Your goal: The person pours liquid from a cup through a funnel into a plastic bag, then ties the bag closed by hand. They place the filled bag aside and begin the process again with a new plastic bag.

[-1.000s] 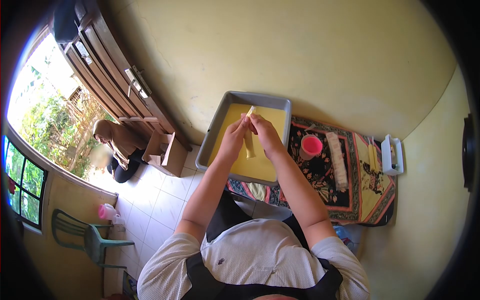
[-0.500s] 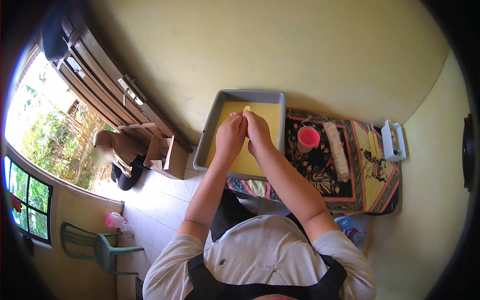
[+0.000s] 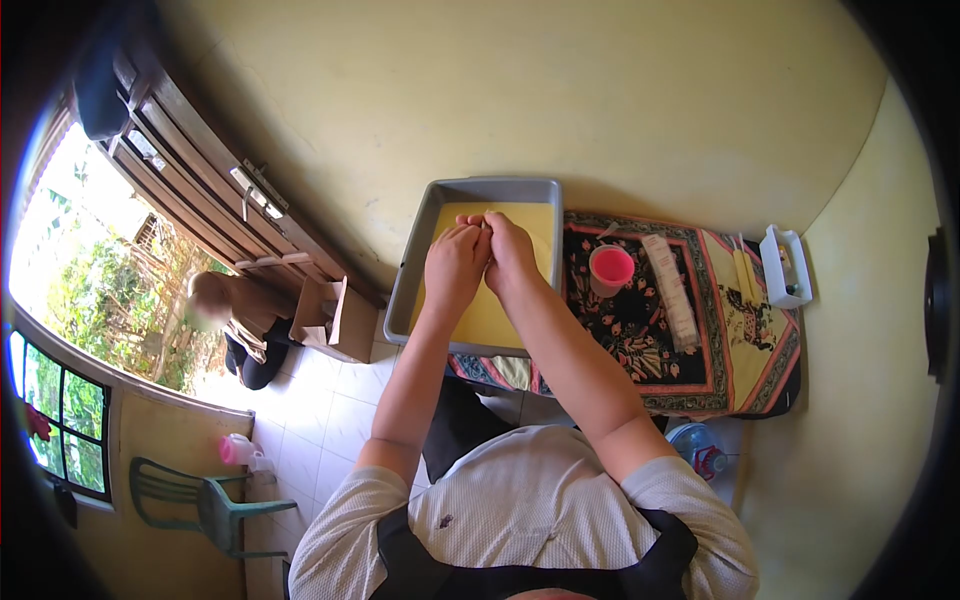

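Observation:
My left hand (image 3: 455,265) and my right hand (image 3: 511,252) are pressed together, fingers closed around each other. They are over a deep grey rectangular tub (image 3: 556,290) that holds a smooth yellow layer (image 3: 492,325), which looks like liquid. Whatever lies between the palms is hidden by the fingers, so I cannot make it out. To the right of the tub, a clear cup with pink in it (image 3: 611,270) stands on a patterned cloth (image 3: 640,365). Beside the cup lies a long whitish wrapped strip (image 3: 670,292).
A light-blue tray (image 3: 784,268) and thin yellow-handled tools (image 3: 746,275) are at the table's right end. Below stands a blue water bottle (image 3: 695,448). On the left are a cardboard box (image 3: 345,322), a crouching person (image 3: 245,320), a green chair (image 3: 205,505) and an open door (image 3: 215,165).
The pale tip that stuck out above my fingers is out of sight now. My hands stay clasped over the tub, with the fingers shifted slightly. The whole view has moved a little.

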### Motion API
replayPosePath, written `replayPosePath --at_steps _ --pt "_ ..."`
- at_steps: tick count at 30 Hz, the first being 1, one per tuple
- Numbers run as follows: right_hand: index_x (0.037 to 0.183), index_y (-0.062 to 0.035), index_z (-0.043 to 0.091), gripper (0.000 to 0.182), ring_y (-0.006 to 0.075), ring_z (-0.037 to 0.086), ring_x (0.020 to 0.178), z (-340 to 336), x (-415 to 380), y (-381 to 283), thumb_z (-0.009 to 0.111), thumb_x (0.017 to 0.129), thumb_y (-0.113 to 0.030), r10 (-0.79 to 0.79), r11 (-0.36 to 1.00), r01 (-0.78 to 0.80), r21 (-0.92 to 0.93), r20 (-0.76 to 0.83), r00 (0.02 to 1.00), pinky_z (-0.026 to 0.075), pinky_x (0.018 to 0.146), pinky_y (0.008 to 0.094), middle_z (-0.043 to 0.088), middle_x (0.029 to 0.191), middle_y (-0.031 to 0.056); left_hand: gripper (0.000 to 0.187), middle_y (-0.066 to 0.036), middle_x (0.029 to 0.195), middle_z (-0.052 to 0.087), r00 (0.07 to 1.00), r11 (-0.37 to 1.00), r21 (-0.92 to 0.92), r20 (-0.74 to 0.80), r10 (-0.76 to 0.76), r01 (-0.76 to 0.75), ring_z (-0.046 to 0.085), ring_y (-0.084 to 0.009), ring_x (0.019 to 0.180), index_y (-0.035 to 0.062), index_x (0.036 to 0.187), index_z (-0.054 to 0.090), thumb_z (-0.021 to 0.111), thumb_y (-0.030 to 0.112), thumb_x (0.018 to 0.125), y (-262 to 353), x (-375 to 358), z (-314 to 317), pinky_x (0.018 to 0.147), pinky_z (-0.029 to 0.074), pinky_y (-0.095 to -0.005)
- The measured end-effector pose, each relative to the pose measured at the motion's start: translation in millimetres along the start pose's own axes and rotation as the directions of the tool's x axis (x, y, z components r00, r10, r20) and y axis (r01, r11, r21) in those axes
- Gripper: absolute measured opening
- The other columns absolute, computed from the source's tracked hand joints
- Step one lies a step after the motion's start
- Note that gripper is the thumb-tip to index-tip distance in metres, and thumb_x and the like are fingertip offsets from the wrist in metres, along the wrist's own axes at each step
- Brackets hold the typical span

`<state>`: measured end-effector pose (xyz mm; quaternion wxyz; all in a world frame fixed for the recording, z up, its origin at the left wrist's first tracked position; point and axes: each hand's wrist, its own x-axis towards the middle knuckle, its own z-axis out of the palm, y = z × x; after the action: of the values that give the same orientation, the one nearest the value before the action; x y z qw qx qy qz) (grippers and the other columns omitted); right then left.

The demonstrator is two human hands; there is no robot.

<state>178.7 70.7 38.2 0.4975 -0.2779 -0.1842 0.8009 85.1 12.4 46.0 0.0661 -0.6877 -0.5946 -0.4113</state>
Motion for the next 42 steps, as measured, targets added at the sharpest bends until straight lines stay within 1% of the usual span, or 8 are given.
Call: replayPosePath --at_steps 4,8,11,14,17,20,26,42 --pt "0.099 0.0034 0.067 0.023 0.0296 0.075 0.105 -2.9 9.5 5.0 0.056 0.111 -0.013 -0.001 0.998 0.001 0.065 -0.006 1.000 0.061 0.100 0.0412 0.077 0.108 0.0210 0.030 -0.018 0.092 0.074 1.000 1.000 -0.011 0.004 0.005 -0.005 0.070 -0.0405 0.090 0.0016 0.086 0.066 0.070 0.023 0.107 -1.0 -2.9 1.7 0.079 0.055 -0.0529" --pt "0.100 -0.0037 0.069 0.026 0.0254 0.073 0.108 1.2 4.9 2.0 0.056 0.113 -0.022 0.014 1.000 -0.014 0.002 -0.013 1.000 0.058 0.093 0.0417 0.078 0.108 0.0149 0.030 -0.019 0.093 0.074 1.000 1.000 -0.016 0.006 0.014 -0.014 0.071 -0.0396 0.088 0.0004 0.091 0.068 0.067 0.023 0.110 -2.6 -3.8 2.2 0.078 0.056 -0.0498" --pt "0.106 -0.0094 0.073 0.028 0.0214 0.071 0.111 8.9 -17.2 -11.6 0.058 0.114 -0.032 0.050 0.983 -0.049 -0.175 0.001 0.999 0.053 0.093 0.0429 0.078 0.112 0.0094 0.029 -0.015 0.095 0.074 0.903 0.849 -0.319 0.228 -0.363 0.422 0.070 -0.0220 0.089 -0.0018 0.109 0.073 0.060 0.023 0.117 -5.9 -1.8 -2.4 0.082 0.055 -0.0385" --pt "0.119 -0.0107 0.078 0.033 0.0187 0.070 0.115 6.2 -22.4 -8.5 0.060 0.114 -0.039 0.024 0.952 -0.003 -0.306 0.064 0.998 0.048 0.098 0.0434 0.078 0.123 0.0071 0.033 -0.009 0.097 0.074 0.876 0.669 -0.569 0.263 -0.403 0.479 0.065 -0.0114 0.092 -0.0034 0.120 0.073 0.056 0.025 0.120 -8.6 0.7 -7.5 0.083 0.054 -0.0319" --pt "0.128 -0.0068 0.079 0.038 0.0184 0.068 0.122 8.3 -40.8 -1.0 0.061 0.114 -0.038 -0.077 0.924 0.114 -0.366 0.115 0.990 0.047 0.105 0.0413 0.077 0.133 0.0091 0.034 -0.023 0.090 0.072 0.924 0.776 -0.502 0.197 -0.328 0.383 0.070 -0.0323 0.078 -0.0053 0.116 0.071 0.057 0.025 0.118 -24.7 -1.7 1.1 0.073 0.055 -0.0426" --pt "0.129 -0.0031 0.079 0.038 0.0193 0.068 0.126 -0.3 -36.6 10.7 0.059 0.115 -0.033 -0.177 0.927 0.219 -0.303 0.161 0.971 0.047 0.109 0.0376 0.077 0.137 0.0117 0.033 -0.026 0.093 0.073 0.917 0.829 -0.397 0.230 -0.326 0.394 0.072 -0.0376 0.081 -0.0056 0.116 0.071 0.057 0.024 0.117 -17.9 -0.6 -6.0 0.075 0.056 -0.0445" --pt "0.118 0.0024 0.078 0.036 0.0240 0.073 0.117 -6.8 -24.5 14.1 0.054 0.116 -0.024 -0.213 0.939 0.251 -0.235 0.175 0.961 0.053 0.109 0.0374 0.080 0.125 0.0173 0.028 -0.026 0.095 0.072 0.985 0.982 -0.125 0.110 -0.130 0.144 0.069 -0.0486 0.092 -0.0030 0.101 0.067 0.058 0.020 0.115 -2.3 -4.9 -5.7 0.080 0.054 -0.0554" --pt "0.095 0.0021 0.066 0.019 0.0301 0.076 0.097 -12.5 24.1 14.4 0.057 0.107 -0.010 0.037 0.981 -0.040 0.192 0.018 0.999 0.063 0.093 0.0414 0.075 0.098 0.0180 0.023 -0.009 0.093 0.073 0.990 0.949 0.282 0.026 0.140 -0.141 0.072 -0.0312 0.099 0.0100 0.089 0.067 0.068 0.023 0.107 7.1 -6.3 -1.7 0.093 0.050 -0.0483"
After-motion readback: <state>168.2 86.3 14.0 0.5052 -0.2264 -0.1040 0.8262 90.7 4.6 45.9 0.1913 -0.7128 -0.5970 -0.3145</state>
